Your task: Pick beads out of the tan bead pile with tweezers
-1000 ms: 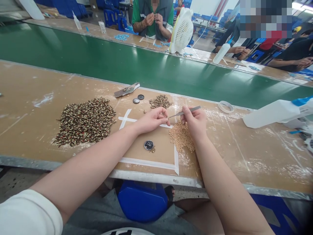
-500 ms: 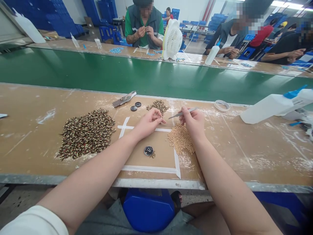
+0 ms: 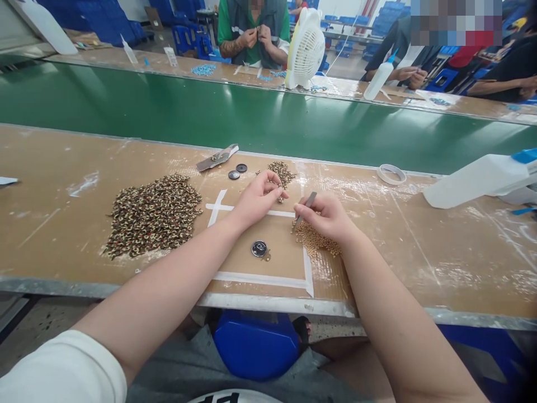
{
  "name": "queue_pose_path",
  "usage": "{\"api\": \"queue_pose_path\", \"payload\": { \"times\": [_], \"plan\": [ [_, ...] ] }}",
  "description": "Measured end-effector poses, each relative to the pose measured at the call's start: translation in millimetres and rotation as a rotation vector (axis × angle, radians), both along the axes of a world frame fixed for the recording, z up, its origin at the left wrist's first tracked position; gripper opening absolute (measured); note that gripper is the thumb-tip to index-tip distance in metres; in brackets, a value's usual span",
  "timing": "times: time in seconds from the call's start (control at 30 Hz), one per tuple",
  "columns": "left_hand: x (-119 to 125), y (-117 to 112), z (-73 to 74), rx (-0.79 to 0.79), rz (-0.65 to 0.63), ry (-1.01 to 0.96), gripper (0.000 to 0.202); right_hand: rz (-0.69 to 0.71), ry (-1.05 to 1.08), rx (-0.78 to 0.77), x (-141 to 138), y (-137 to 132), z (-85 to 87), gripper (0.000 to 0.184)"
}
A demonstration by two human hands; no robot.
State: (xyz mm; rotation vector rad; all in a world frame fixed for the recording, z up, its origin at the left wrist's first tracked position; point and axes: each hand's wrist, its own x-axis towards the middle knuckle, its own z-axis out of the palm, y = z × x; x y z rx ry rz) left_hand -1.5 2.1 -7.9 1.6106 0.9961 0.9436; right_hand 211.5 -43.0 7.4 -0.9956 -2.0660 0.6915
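My right hand [image 3: 325,214] is closed round metal tweezers [image 3: 311,199], which slant down with their tip at a pile of small tan beads [image 3: 318,239]. My left hand [image 3: 265,193] is closed in a pinch just left of it; whatever its fingertips hold is too small to make out. Right behind those fingers lies a small heap of brown-and-gold pieces [image 3: 285,172]. A much larger pile of dark-and-cream little pieces [image 3: 155,215] spreads to the left of my left forearm. Between my forearms sits a round black lid with shiny liquid [image 3: 259,248], a small wet spot beside it.
White tape strips [image 3: 260,279] frame part of the tabletop. Two dark round caps [image 3: 234,174] and a folded strip [image 3: 217,157] lie at the back. A tape roll [image 3: 391,174] and white bottle [image 3: 465,182] are to the right. Beyond runs a green belt [image 3: 176,112]; co-workers sit across it.
My right hand has turned and lowered the tweezers, so their tip has gone from pointing at my left hand to the tan beads. The left hand keeps its pinch. The view has tilted down slightly.
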Motion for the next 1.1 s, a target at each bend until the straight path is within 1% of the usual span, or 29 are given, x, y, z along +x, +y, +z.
{"api": "queue_pose_path", "payload": {
  "times": [0.17,0.27,0.33,0.53,0.63,0.7,0.77,0.87,0.97,1.1],
  "plan": [
    [1.0,-0.4,0.6,0.024,0.008,-0.018,0.020,0.011,-0.041,0.006,-0.6,-2.0,-0.3,0.037],
    [0.8,0.9,-0.4,0.056,-0.026,-0.014,0.012,0.026,-0.061,0.031,-1.4,-3.7,-1.0,0.035],
    [0.6,2.0,-1.5,0.068,-0.048,0.003,0.014,0.037,-0.071,0.048,-2.0,-4.5,-1.9,0.034],
    [2.3,3.6,-2.2,0.016,-0.017,-0.012,0.020,0.080,-0.094,0.089,-2.9,-5.1,-4.9,0.033],
    [2.7,2.8,0.1,0.000,-0.028,0.001,0.021,0.088,-0.104,0.091,-3.2,-5.7,-3.8,0.032],
    [2.5,1.3,2.3,0.008,-0.048,0.028,0.020,0.083,-0.074,0.110,-2.9,-6.1,-1.6,0.031],
    [2.2,-1.3,4.8,0.014,-0.087,0.053,0.020,0.040,0.001,0.167,-2.1,-6.2,0.9,0.029],
    [2.1,-6.5,9.7,0.004,-0.174,0.099,0.024,-0.090,0.169,0.262,-0.1,-6.2,3.3,0.025],
    [2.2,-11.8,15.3,-0.020,-0.253,0.138,0.028,-0.195,0.311,0.286,1.1,-6.2,3.3,0.023],
    [2.2,-15.8,19.4,-0.094,-0.296,0.120,0.031,-0.234,0.362,0.289,-0.4,-6.5,3.6,0.026]
  ]
}}
